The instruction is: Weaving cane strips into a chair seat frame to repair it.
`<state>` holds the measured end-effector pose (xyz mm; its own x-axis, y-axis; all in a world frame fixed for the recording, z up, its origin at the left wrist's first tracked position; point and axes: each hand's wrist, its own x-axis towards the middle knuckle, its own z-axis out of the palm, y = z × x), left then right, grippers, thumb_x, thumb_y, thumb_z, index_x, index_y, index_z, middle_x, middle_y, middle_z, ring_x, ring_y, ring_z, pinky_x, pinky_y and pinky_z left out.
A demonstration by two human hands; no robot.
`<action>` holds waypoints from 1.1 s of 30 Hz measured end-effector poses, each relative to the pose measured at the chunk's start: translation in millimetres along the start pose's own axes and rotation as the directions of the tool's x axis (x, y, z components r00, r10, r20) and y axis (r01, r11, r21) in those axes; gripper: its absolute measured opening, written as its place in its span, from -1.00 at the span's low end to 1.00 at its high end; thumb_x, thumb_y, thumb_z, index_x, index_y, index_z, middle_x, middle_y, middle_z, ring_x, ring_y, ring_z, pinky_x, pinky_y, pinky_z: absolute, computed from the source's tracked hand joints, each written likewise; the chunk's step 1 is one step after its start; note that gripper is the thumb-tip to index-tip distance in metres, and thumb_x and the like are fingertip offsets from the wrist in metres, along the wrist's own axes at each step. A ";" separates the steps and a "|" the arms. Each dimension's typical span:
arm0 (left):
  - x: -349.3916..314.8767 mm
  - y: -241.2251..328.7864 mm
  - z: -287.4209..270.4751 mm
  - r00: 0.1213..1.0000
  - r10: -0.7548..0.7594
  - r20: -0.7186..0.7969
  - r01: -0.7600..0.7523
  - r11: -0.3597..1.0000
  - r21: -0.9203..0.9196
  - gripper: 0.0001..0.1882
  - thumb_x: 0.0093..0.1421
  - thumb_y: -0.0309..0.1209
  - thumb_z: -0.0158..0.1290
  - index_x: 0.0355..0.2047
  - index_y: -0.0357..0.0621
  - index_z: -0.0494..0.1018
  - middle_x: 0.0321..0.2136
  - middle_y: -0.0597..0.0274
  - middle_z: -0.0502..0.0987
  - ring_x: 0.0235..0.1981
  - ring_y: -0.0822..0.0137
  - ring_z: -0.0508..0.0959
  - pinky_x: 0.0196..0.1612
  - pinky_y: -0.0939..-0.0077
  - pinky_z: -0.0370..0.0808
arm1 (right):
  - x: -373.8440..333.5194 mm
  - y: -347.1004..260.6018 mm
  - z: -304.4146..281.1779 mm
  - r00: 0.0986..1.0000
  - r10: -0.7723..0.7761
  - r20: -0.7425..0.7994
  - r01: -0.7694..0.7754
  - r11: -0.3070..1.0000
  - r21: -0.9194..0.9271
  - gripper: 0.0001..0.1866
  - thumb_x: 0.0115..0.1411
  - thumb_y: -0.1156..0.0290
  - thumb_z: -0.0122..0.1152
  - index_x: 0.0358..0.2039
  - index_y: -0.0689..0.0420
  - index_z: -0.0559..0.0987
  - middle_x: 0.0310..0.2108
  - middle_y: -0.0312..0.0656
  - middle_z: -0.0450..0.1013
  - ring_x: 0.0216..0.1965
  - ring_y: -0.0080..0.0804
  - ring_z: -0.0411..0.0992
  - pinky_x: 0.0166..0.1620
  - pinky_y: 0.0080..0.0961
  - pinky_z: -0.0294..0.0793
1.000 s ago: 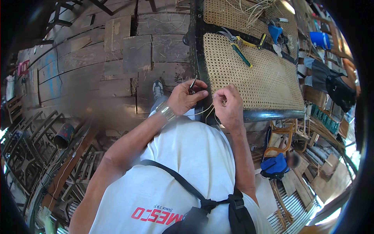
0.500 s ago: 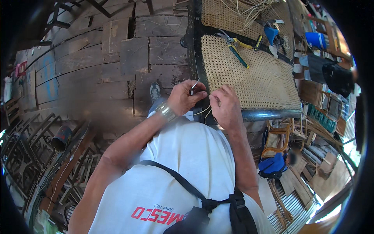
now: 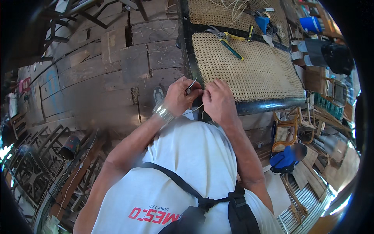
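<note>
At the near left corner of a woven cane panel (image 3: pixel 245 74) set in a black wooden frame (image 3: pixel 189 58), my two hands work close together. My left hand (image 3: pixel 180 95) is closed on a slim, pointed metal tool (image 3: pixel 192 84), whose tip sticks up past the fingers; its handle is hidden. Beside it, my right hand (image 3: pixel 219 100) is closed in a pinch over the panel's corner. A thin cane strand (image 3: pixel 198 108) runs from its fingers and hangs below them.
On the cane lie pliers with green and yellow handles (image 3: pixel 232 49), a yellow and black cutter (image 3: pixel 250 33) and loose cane strands (image 3: pixel 235 7). A person in blue (image 3: pixel 282 159) sits at the right by a rattan chair (image 3: pixel 286 130). Wooden frames (image 3: pixel 33 156) crowd the left.
My right hand has moved slightly left, closer to my left hand. The whole view has shifted a little, and both hands keep their grips.
</note>
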<state>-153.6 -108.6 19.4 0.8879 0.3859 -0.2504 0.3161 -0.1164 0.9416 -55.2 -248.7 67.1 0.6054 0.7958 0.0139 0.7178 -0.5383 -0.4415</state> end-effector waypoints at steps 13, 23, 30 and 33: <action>13.9 16.8 -1.6 0.984 0.077 0.158 -0.112 0.967 0.228 -0.78 0.21 -0.29 0.22 -0.22 -0.15 0.64 -0.42 0.23 0.47 -0.50 0.37 0.44 -0.38 0.46 0.40 | -85.6 41.1 -28.5 0.993 0.087 -0.080 -0.085 0.996 0.029 -0.83 0.19 0.38 0.30 -0.24 0.12 0.54 -0.29 -0.17 0.41 -0.21 -0.12 0.38 -0.11 -0.21 0.38; 15.3 25.9 -1.2 0.981 0.008 0.191 -0.059 0.964 0.261 -0.77 0.26 -0.27 0.19 -0.20 -0.15 0.64 -0.43 0.29 0.41 -0.44 0.42 0.39 -0.33 0.49 0.36 | -76.7 38.3 -30.6 0.851 0.517 0.090 -0.498 0.740 0.452 -0.67 0.22 0.33 0.29 -0.58 0.23 0.44 -0.65 -0.09 0.38 -0.63 -0.21 0.37 -0.50 -0.31 0.34; 11.8 28.5 4.6 0.989 -0.022 0.145 -0.030 0.935 0.352 -0.78 0.23 -0.27 0.23 -0.21 -0.13 0.64 -0.43 0.32 0.40 -0.45 0.46 0.36 -0.34 0.51 0.33 | -88.7 51.2 -23.3 0.864 0.496 0.089 -0.451 0.685 0.572 -0.67 0.19 0.37 0.30 -0.61 0.22 0.40 -0.70 -0.15 0.32 -0.68 -0.39 0.24 -0.55 -0.38 0.25; 14.2 24.7 3.2 0.988 -0.046 0.145 -0.007 0.940 0.341 -0.80 0.17 -0.31 0.25 -0.25 -0.14 0.66 -0.42 0.32 0.49 -0.45 0.43 0.43 -0.35 0.48 0.39 | -88.0 54.9 -24.9 0.865 0.488 0.117 -0.452 0.654 0.607 -0.66 0.18 0.38 0.30 -0.62 0.22 0.38 -0.71 -0.17 0.30 -0.68 -0.44 0.21 -0.56 -0.40 0.23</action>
<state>-132.1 -108.9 38.3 0.9116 0.2539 -0.3232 0.4053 -0.4244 0.8097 -60.6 -355.1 64.0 0.8337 0.4578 -0.3088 -0.0126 -0.5433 -0.8394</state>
